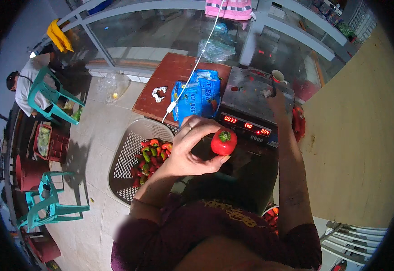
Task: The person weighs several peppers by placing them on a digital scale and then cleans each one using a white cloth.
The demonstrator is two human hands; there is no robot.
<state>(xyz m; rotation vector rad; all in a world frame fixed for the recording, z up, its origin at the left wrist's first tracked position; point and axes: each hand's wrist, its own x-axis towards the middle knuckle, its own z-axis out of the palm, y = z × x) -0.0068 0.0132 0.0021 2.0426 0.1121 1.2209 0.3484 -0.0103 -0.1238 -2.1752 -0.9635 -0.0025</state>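
My left hand pinches a round red bell pepper between thumb and fingers, its green stem end facing up at me. My right hand reaches over the metal platform of a digital scale, near a white cup. A small dark object and a pale scrap show at its fingertips, too blurred to tell whether it grips them. Red digits glow on the scale's front. Beneath my left arm stands a perforated plastic basket holding red and green peppers.
Blue ice bag packs lie on a brown table, crossed by a white cord. A tan panel stands at right. Another container of red peppers is beside me. At left, a person bends near green plastic chairs.
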